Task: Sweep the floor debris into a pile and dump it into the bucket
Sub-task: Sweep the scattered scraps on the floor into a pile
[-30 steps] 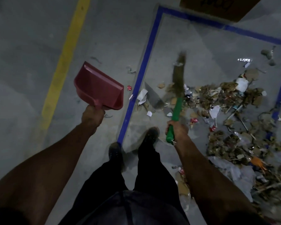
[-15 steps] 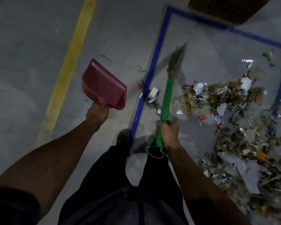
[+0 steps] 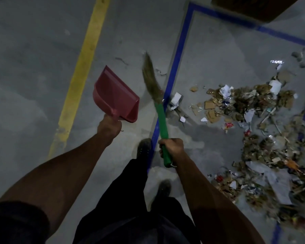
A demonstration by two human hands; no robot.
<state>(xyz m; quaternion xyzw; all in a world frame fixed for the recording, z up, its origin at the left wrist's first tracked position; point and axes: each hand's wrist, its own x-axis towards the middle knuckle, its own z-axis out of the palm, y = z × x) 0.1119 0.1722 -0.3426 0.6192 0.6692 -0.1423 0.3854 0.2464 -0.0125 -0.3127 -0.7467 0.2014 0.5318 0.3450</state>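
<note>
My left hand (image 3: pixel 109 127) grips the handle of a red dustpan (image 3: pixel 115 95), held above the floor with its mouth pointing up and left. My right hand (image 3: pixel 172 146) grips the green handle of a grass broom (image 3: pixel 161 115). Its straw head (image 3: pixel 151 77) points up and left, outside the blue tape line. A wide spread of debris (image 3: pixel 257 131), made of cardboard bits, paper scraps and wrappers, lies on the grey floor to the right, inside the taped square. No bucket is in view.
Blue tape (image 3: pixel 179 55) marks a square on the concrete floor; a yellow line (image 3: pixel 83 62) runs at the left. A brown cardboard box (image 3: pixel 253 6) sits at the top right. My two feet (image 3: pixel 144 148) stand beside the blue line.
The broom head has swung left, from inside the taped square over the debris edge to outside the blue line. The dustpan has stayed raised in my left hand.
</note>
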